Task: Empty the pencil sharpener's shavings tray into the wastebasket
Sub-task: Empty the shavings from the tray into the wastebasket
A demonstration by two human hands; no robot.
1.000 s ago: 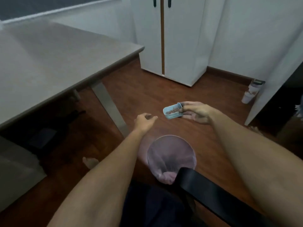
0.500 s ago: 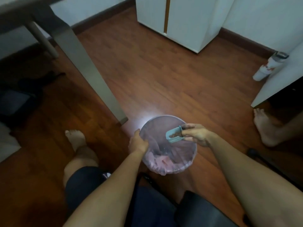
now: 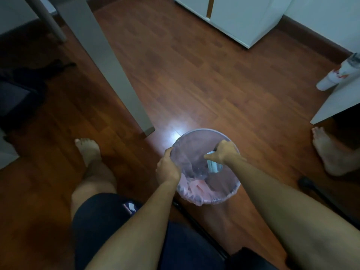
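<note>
Both hands are occupied: the left hand (image 3: 167,169) curls over the rim of the wastebasket (image 3: 200,131), steadying it, while the right hand (image 3: 224,152) pinches the small pale-blue shavings tray (image 3: 213,166), which hangs just beneath that hand inside the basket's mouth, apparently tipped open side down. Judging by its size, the tray is light, stiff plastic, likely smooth, so a pinch across its closed end, open side away from the palm, should serve. Under the right hand the thin pink liner (image 3: 196,187) looks soft and would give if pressed.
</note>
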